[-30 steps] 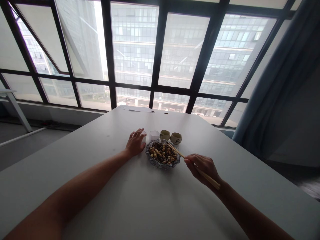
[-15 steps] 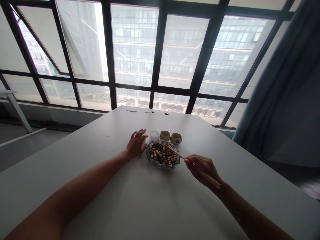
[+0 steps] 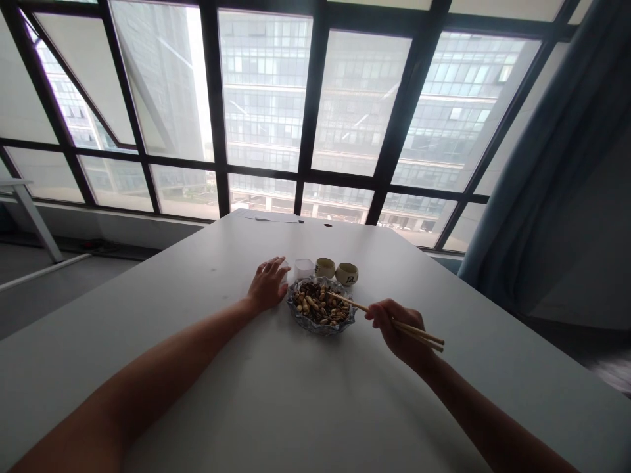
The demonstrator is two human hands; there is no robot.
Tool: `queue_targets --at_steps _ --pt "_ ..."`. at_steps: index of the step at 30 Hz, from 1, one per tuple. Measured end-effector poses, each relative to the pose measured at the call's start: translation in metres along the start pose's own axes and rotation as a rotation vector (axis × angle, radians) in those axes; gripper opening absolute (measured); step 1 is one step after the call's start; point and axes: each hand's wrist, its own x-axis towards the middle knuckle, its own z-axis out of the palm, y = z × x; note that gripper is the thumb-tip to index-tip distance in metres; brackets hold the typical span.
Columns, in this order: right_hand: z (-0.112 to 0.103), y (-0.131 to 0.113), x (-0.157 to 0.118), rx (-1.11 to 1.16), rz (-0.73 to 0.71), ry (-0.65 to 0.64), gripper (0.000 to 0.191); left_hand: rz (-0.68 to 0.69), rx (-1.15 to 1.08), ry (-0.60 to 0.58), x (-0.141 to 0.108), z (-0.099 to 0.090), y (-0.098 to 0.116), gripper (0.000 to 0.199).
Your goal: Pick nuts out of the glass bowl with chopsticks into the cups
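My right hand [image 3: 399, 328] is closed around a pair of wooden chopsticks [image 3: 352, 302]. Their tips reach into a scalloped clear glass bowl [image 3: 323, 328]. Unshelled peanuts [image 3: 306, 303] and dark, striped seeds fill the bowl. Left of it, my left hand [image 3: 269, 282] curves around a small whitish cup [image 3: 284, 270], mostly covered by the fingers. Behind the bowl stand a white square-looking cup [image 3: 304, 268] and two cream cups, one [image 3: 325, 267] at the middle and another [image 3: 347, 274] on the right, both with dark characters. No food shows clearly between the chopstick tips.
Everything stands on a long white table [image 3: 305, 401]. Sheets of paper [image 3: 271, 217] lie at its far end, near a dark round hole [image 3: 328, 225]. Large framed windows rise beyond, with a blue-grey curtain [image 3: 537, 164] at the right and another table's leg [image 3: 37, 220] at the left.
My right hand has shifted slightly right and turned, so the chopsticks lie flatter and their rear ends spread apart. The left hand has barely moved, its fingers a little more bent.
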Motion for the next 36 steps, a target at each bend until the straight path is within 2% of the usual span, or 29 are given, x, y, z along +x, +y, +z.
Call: queue_targets --at_steps 5,17,28,32,36 --pt "0.001 -0.001 0.002 0.075 0.164 0.024 0.034 -0.022 0.003 -0.003 0.0 0.0 0.001 0.046" --pt "0.003 0.005 0.006 0.317 0.411 0.145 0.048 -0.021 -0.028 0.024 0.002 0.002 0.0 0.041" --pt "0.0 0.0 0.014 0.455 0.589 0.244 0.057 -0.059 -0.027 0.131 0.005 0.003 -0.006 0.026" --pt "-0.004 0.002 0.019 0.468 0.573 0.271 0.056 -0.071 -0.051 0.132 0.018 -0.006 -0.001 0.032" --pt "-0.006 0.008 0.022 0.5 0.59 0.282 0.054 -0.023 -0.077 0.032 0.046 -0.013 0.005 0.044"
